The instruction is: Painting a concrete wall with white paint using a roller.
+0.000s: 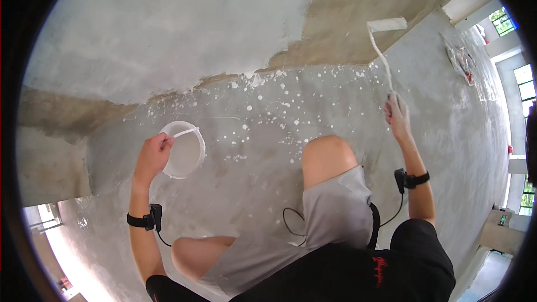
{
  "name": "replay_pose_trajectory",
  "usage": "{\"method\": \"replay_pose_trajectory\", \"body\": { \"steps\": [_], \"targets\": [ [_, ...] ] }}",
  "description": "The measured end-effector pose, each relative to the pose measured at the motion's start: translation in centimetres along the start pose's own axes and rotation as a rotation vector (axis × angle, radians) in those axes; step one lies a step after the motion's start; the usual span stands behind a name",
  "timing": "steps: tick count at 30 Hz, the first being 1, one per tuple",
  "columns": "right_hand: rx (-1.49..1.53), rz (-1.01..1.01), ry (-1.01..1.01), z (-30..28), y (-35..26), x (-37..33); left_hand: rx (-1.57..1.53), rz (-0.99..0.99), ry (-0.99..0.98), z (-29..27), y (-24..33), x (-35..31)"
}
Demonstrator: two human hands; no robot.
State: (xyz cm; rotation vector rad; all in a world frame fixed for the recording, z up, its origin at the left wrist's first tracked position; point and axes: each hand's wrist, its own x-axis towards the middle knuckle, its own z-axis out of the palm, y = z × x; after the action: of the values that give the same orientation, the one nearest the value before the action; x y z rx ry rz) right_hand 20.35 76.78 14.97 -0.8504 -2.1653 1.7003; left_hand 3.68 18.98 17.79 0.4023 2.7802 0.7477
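My left hand is closed round the handle of a white bucket with pale liquid inside. The bucket hangs or stands low beside my left knee; whether it touches the floor I cannot tell. Out to the right, my right hand grips the handle of a paint roller. Its white roller head lies against the lower part of the wall, close to the right corner. The wall is coated whitish across the left and middle, while a brown patch shows around the roller.
White paint spots are scattered over the grey floor along the wall's foot. Farther right, a crumpled plastic bag lies on the floor. Windows line the far right side. My bent knees are in front of me.
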Motion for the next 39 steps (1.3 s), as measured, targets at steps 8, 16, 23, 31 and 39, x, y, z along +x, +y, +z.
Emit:
{"method": "replay_pose_trajectory", "body": {
  "steps": [8, 16, 23, 31, 39],
  "targets": [
    [0.246, -0.205, -0.125, 9.5, -1.3, 5.3, -0.044, 0.060, -0.078, 5.8, 2.0, 1.3],
    [0.308, -0.434, -0.129, 17.0, -12.2, 11.8, -0.067, 0.123, -0.019, 8.3, 3.4, 0.2],
    [0.452, -0.331, -0.320, 18.4, -7.2, 13.6, -0.032, 0.145, -0.087, 8.4, 4.5, -0.2],
    [0.396, -0.026, -0.336, 18.5, 4.3, 10.9, -0.025, 0.206, -0.062, 9.9, 3.5, 0.4],
    [0.382, -0.261, -0.312, 19.0, -1.5, 12.7, -0.003, 0.197, -0.061, 9.9, 4.6, 1.3]
  ]
}}
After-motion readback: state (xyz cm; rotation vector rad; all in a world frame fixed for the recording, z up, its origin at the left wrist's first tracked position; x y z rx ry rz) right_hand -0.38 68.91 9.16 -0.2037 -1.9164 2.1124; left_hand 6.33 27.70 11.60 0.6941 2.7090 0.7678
